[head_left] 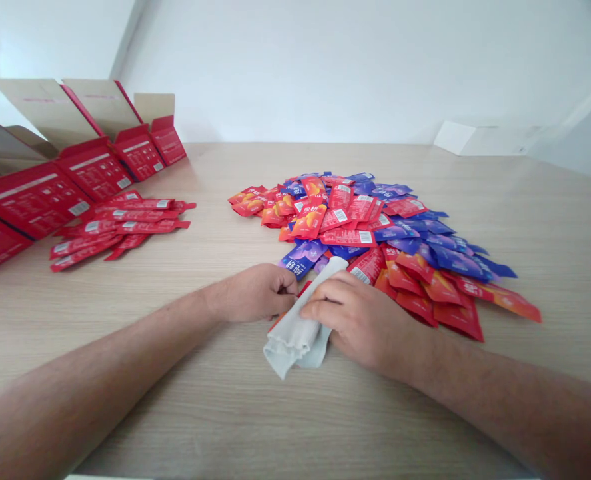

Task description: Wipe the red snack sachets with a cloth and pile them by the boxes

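My right hand (370,317) is closed on a folded white cloth (295,327), which lies slantwise over a red and orange packet. Only the narrow red edge (305,288) of that packet shows along the cloth's left side. My left hand (258,293) has its fingers pinched together at this edge, and the fingertips are partly hidden. Just beyond both hands spreads a heap of red, orange and purple-blue packets (348,237). One purple packet (302,257) lies close above my left fingers.
On the left, several red cardboard boxes (95,167) stand in a row with flaps raised. In front of them lies a smaller pile of red packets (125,223). A white box (485,139) sits at the back right against the wall, on the wooden table (215,427).
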The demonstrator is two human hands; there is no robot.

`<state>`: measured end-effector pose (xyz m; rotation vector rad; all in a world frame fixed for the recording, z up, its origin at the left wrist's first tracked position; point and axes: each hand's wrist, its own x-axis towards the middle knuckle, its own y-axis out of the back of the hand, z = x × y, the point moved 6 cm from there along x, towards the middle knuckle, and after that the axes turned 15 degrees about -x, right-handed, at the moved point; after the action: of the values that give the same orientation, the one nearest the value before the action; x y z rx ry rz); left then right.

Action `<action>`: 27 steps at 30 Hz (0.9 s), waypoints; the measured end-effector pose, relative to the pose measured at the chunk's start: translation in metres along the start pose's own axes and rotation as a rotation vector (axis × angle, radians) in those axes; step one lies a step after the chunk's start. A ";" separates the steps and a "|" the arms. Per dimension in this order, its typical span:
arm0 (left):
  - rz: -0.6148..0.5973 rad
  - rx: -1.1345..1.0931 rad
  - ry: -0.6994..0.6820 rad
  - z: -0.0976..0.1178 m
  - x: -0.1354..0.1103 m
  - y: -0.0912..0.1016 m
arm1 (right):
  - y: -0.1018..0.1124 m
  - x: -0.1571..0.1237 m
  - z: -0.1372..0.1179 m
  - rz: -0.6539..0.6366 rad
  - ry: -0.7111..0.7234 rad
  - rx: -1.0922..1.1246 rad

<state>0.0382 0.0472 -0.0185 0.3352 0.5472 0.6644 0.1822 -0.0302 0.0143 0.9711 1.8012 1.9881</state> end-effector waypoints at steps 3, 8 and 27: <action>0.003 0.008 -0.017 0.000 0.001 0.001 | 0.002 0.000 -0.009 -0.005 0.110 0.004; 0.007 -0.006 -0.017 0.000 0.001 0.000 | 0.001 -0.001 -0.002 -0.005 0.033 0.001; 0.007 0.005 -0.016 0.000 0.001 0.001 | 0.002 -0.001 -0.012 -0.014 0.138 0.009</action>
<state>0.0386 0.0487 -0.0188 0.3469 0.5327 0.6666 0.1754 -0.0399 0.0160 0.8404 1.8836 2.0868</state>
